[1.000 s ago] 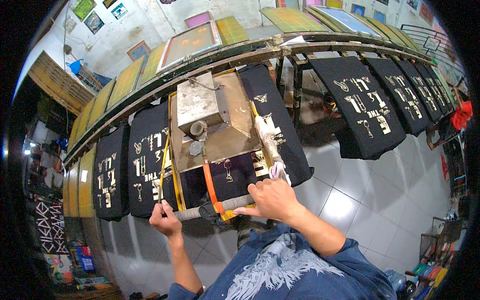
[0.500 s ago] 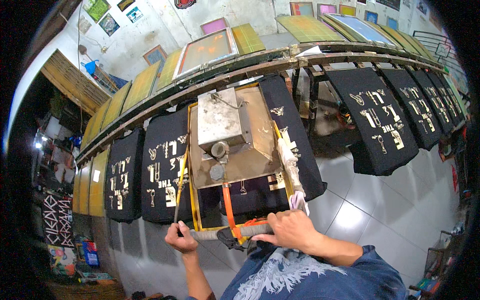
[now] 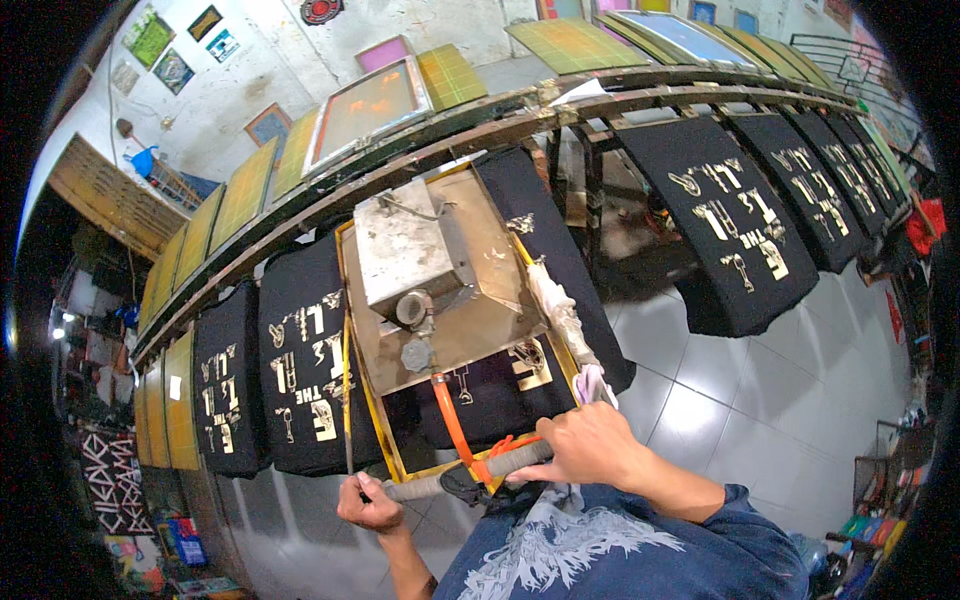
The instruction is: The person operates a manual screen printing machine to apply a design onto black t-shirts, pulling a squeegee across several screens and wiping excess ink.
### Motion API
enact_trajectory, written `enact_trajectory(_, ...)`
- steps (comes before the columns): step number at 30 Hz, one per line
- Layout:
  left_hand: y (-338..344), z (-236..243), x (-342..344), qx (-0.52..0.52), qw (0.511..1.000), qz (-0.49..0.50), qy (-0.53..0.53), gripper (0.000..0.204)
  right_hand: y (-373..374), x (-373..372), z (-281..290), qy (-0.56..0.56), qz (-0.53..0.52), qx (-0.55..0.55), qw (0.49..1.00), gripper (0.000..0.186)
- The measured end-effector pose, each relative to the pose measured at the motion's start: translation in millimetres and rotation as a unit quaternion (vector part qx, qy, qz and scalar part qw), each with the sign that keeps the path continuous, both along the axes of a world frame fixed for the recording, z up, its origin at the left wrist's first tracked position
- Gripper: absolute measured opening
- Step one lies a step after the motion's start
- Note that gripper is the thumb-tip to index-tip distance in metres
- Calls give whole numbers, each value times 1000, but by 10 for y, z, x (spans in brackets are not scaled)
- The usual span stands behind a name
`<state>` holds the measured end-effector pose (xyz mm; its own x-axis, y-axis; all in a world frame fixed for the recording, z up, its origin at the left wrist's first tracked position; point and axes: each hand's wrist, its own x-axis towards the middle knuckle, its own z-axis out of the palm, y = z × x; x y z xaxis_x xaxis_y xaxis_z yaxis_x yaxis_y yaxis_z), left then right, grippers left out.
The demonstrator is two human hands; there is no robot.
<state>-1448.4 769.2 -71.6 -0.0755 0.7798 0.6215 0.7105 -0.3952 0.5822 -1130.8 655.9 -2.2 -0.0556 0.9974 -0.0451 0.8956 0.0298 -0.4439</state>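
A metal box heater (image 3: pixel 405 245) with a wide flat metal hood (image 3: pixel 500 285) sits in a yellow frame (image 3: pixel 375 425) over a black printed T-shirt (image 3: pixel 590 335). An orange hose (image 3: pixel 452 420) runs from its valve down to a grey wrapped handle bar (image 3: pixel 415 489). My left hand (image 3: pixel 370 503) is closed on the bar's left end, beside a thin upright rod (image 3: pixel 348 400). Around the bar's right end my right hand (image 3: pixel 592 445) is wrapped, thumb along it. Pale cloth (image 3: pixel 553 300) is bound along the frame's right side. The bar hides part of the frame's near edge.
More black printed T-shirts (image 3: pixel 300 350) hang over sloping boards on the left, with others (image 3: pixel 720 225) to the right. Behind them runs a long dark rail (image 3: pixel 480 135), with yellow boards (image 3: pixel 575 45) and a framed screen (image 3: pixel 368 108) beyond. Below lies a tiled floor (image 3: pixel 700 410).
The view has turned slightly, so the scene sits farther left and tilts. The handle bar's left end and my left hand appear lower. Both hands keep their hold on the bar.
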Motion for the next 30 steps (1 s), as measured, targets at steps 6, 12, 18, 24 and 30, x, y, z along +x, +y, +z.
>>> enact_trajectory(6, 5, -61, 73, 60, 998, 19, -12, 36, 15, -15, -164, -13, -27, 75, 997, 73)
enact_trajectory(12, 4, -38, 55, 61, 998, -9, -6, 38, -14, -21, -220, -12, -28, 118, 993, 72)
enact_trajectory(18, 34, -92, -9, 14, 1000, 13, -13, 36, -13, -9, -283, -26, -21, 149, 988, 71)
enact_trajectory(24, 28, -17, 8, 4, 999, -29, -15, 34, -33, -44, -410, -48, -39, 267, 962, 67)
enact_trajectory(30, 12, -36, 26, 44, 999, -31, -3, 33, -32, -76, -411, -51, -54, 289, 954, 67)
